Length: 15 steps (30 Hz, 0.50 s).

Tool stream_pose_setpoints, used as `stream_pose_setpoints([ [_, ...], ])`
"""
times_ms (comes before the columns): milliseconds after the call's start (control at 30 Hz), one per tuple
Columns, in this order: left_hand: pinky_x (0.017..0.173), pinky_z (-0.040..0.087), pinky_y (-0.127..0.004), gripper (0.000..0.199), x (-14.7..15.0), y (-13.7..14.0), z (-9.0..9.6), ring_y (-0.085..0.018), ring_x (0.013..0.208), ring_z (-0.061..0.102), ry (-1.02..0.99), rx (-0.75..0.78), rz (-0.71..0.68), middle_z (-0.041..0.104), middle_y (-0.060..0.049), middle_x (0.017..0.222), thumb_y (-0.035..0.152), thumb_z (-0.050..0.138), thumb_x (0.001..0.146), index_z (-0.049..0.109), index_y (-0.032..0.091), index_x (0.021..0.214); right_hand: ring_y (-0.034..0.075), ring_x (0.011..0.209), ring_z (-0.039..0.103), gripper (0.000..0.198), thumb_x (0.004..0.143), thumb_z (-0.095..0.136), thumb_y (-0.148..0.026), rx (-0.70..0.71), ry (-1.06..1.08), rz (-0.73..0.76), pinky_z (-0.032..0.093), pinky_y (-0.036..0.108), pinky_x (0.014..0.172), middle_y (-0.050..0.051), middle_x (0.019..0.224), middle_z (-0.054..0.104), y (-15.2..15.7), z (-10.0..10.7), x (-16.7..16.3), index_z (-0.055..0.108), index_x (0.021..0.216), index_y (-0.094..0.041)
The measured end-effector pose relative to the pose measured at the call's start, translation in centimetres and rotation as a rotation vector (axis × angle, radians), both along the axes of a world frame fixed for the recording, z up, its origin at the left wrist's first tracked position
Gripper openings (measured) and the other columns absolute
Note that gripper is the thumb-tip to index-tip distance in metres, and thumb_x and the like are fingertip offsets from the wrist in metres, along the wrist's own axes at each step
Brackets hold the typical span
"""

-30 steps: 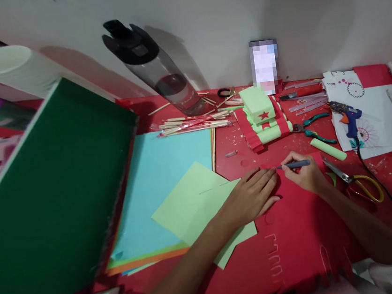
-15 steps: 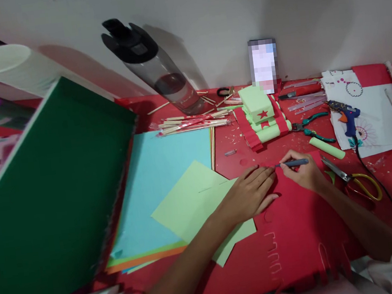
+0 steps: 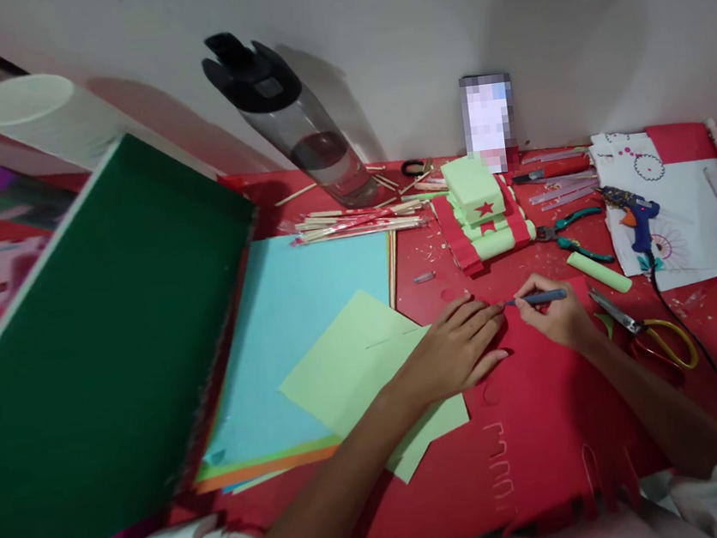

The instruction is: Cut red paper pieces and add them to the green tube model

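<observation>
My right hand (image 3: 554, 311) grips a dark grey pen (image 3: 546, 296), its tip pointing left near the upper edge of a red paper sheet (image 3: 542, 403). Flat on that sheet's left part rests my left hand (image 3: 461, 342), fingers stretched toward the pen tip. Cut-out shapes show along the lower part of the red sheet. Under my left wrist lie light green paper sheets (image 3: 345, 374). Just right of my right hand are scissors (image 3: 643, 327) with yellow handles. Beyond both hands stands a light green and red paper model (image 3: 481, 212) with a red star.
A water bottle (image 3: 311, 136) stands by the wall, near wooden sticks (image 3: 359, 221). A green board (image 3: 122, 356) leans at left beside blue paper (image 3: 308, 283). Pliers (image 3: 571, 236), a green paper strip (image 3: 598, 272) and a corded glue gun (image 3: 634, 216) lie at right; a phone (image 3: 487, 120) leans behind.
The view has shifted slightly, so the bottle and board appear a little further right. Both hands keep nearly the same place on the red paper, the pen still held.
</observation>
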<state>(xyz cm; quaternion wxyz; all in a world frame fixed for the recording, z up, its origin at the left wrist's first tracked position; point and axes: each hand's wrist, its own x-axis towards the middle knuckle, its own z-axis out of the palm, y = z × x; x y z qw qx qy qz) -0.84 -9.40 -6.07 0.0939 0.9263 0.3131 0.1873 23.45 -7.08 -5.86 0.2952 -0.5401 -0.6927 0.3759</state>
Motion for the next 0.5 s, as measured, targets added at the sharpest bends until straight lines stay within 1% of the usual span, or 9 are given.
stream_pose_setpoints([
  [233,0.118,0.046,-0.051,0.041,-0.16,0.05,-0.02,-0.030,0.127,0.065,-0.010,-0.043,-0.001,0.071,-0.015,0.140,0.046,0.051,0.109,0.066,0.015,0.131,0.013,0.056,0.056,0.008,0.090,0.065,-0.029,-0.005,0.009,0.015,0.042,0.025,0.056,-0.004,0.065,0.063,-0.01,0.06,0.01,0.063,0.084,-0.023],
  [367,0.124,0.041,-0.052,0.042,-0.37,0.29,0.00,-0.029,0.128,0.065,-0.025,-0.067,-0.015,0.071,-0.015,0.141,0.046,0.050,0.110,0.066,0.014,0.132,0.013,0.055,0.054,0.009,0.089,0.065,-0.028,-0.021,0.000,0.033,0.041,0.025,0.056,-0.005,0.061,0.060,-0.01,0.15,0.02,0.062,0.083,-0.023],
  [500,0.126,0.038,-0.054,0.043,-0.68,0.62,-0.04,-0.030,0.131,0.062,-0.060,-0.125,-0.027,0.071,-0.014,0.141,0.046,0.051,0.109,0.066,0.015,0.134,0.013,0.057,0.056,0.008,0.090,0.065,-0.028,-0.010,0.000,0.023,0.042,0.025,0.058,-0.004,0.065,0.063,-0.01,0.14,0.09,0.063,0.084,-0.023],
])
